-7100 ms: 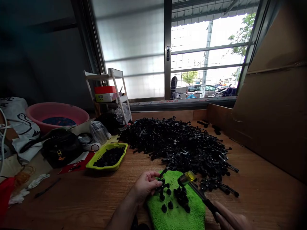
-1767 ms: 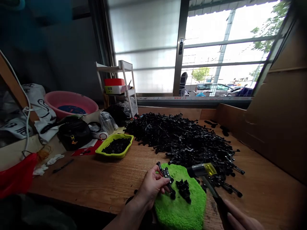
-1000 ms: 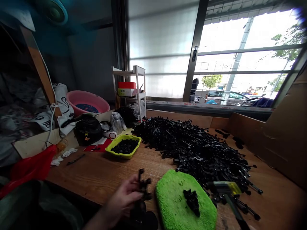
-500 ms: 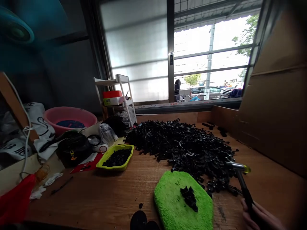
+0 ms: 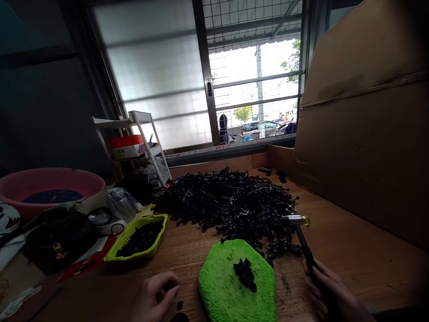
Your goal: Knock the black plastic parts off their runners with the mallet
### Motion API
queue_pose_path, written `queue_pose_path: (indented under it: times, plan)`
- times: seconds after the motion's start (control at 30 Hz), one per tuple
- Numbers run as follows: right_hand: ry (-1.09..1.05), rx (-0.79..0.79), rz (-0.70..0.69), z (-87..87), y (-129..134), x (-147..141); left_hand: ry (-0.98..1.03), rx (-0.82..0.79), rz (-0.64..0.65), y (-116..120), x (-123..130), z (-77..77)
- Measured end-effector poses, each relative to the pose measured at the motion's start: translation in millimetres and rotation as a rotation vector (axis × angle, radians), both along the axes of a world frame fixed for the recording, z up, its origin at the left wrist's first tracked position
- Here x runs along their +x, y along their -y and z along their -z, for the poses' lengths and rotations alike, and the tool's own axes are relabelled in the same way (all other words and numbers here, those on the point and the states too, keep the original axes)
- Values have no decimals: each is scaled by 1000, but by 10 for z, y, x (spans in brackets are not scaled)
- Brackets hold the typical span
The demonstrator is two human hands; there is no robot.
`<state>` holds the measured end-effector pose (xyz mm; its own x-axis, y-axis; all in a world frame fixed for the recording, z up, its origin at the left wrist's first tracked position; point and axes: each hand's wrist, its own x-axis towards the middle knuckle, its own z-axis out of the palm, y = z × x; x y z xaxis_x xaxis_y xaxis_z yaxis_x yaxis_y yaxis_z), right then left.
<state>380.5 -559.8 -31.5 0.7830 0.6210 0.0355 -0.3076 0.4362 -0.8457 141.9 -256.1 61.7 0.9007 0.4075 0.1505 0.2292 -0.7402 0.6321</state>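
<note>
My right hand (image 5: 323,288) is wrapped around the dark handle of a hammer (image 5: 306,250). Its head has a shiny metal middle and a yellow tip, raised beside the edge of a large pile of small black parts (image 5: 231,199). My left hand (image 5: 157,293) is low in the view, between the yellow-green basket and the green pad. Its fingers are loosely curled, with a gap to the thumb and nothing visible between them. On the fuzzy green pad (image 5: 221,277) lies a small clump of black parts (image 5: 246,273), touched by neither hand.
A yellow-green basket (image 5: 161,232) holds black pieces at the left. Behind it are a plastic bag (image 5: 122,203), a white shelf rack (image 5: 140,117) and a pink basin (image 5: 90,179). Cardboard (image 5: 362,143) stands along the right side of the wooden table (image 5: 355,237).
My left hand has come into view at the bottom. The view has turned right, so the scene appears shifted left. My right hand still grips the hammer, and the clump stays on the pad.
</note>
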Motion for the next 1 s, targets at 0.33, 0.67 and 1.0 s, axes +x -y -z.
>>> queue_pose_path:
  times: [0.33,0.67,1.0]
  plan:
    - [-6,11,-20,-106,41,-40,87,160,456,885,1037,-44]
    - [-87,24,-2,-239,68,-65,82,22,379,586,718,173]
    - [-63,3,15,-258,49,-92,108,-20,137,683,1084,91]
